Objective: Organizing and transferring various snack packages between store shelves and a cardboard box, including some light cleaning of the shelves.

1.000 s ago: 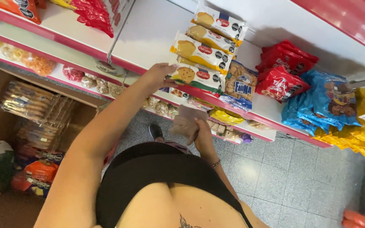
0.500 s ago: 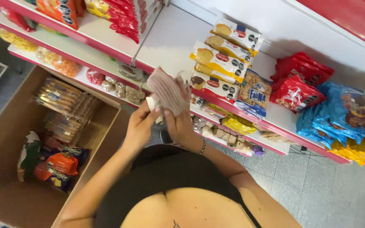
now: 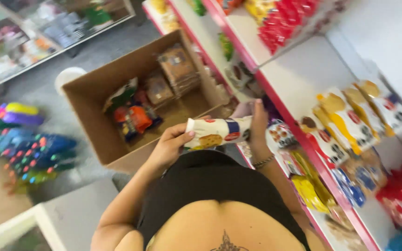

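Both your hands grip one white biscuit packet point(image 3: 217, 131): your left hand point(image 3: 168, 148) clamps its left end, your right hand point(image 3: 258, 128) its right, beside the pink-edged shelf point(image 3: 312, 153). Below sits an open cardboard box point(image 3: 94, 121) on grey floor point(image 3: 52, 65).

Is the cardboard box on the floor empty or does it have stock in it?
Partly full: the cardboard box stands open, with snack packets on its bottom.

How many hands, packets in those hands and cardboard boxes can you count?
Hands: 2, the left hand and the right hand
Biscuit packet held between them: 1
Cardboard box: 1
Total: 4
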